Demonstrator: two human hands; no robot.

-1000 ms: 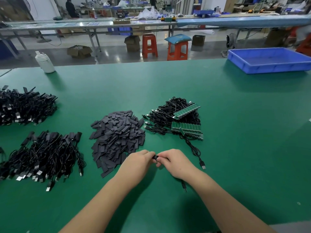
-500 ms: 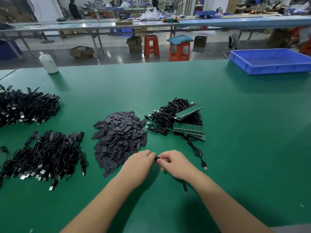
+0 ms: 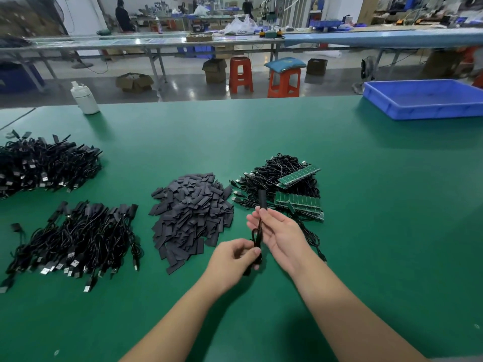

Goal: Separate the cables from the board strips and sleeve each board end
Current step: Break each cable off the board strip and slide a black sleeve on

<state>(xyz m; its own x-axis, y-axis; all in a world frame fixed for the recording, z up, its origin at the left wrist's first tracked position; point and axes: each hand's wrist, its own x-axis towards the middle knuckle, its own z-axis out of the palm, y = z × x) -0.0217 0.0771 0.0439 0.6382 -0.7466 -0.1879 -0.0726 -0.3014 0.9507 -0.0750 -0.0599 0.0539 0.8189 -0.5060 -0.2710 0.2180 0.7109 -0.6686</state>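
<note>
While the green tabletop (image 3: 366, 205) carries all my material, I judge that the task is maybe half done. At nine o'clock from my hands lie two heaps of finished cables (image 3: 75, 236), each one with a black sleeve on its end; the far heap (image 3: 44, 165) sits at about ten o'clock. At twelve o'clock, just beside my hands, is the pile of loose sleeves (image 3: 192, 212), and it is large. At one o'clock lies the unfinished bundle of cables (image 3: 274, 178) with green board strips (image 3: 298, 202) on top of it, so these boards wait to be broken off and sleeved. A blue tray (image 3: 423, 100) stands far away at two o'clock, and a white bottle (image 3: 85, 99) at ten o'clock.

My right hand (image 3: 279, 233) is turned palm up with the fingers (image 3: 253, 220) nearly straight, and the sleeved cable (image 3: 262, 202) I work on rests upright against them, its sleeved end pointing to twelve o'clock. My left hand (image 3: 232, 257) has its fingers curled and it pinches the lower loop of this same cable.
</note>
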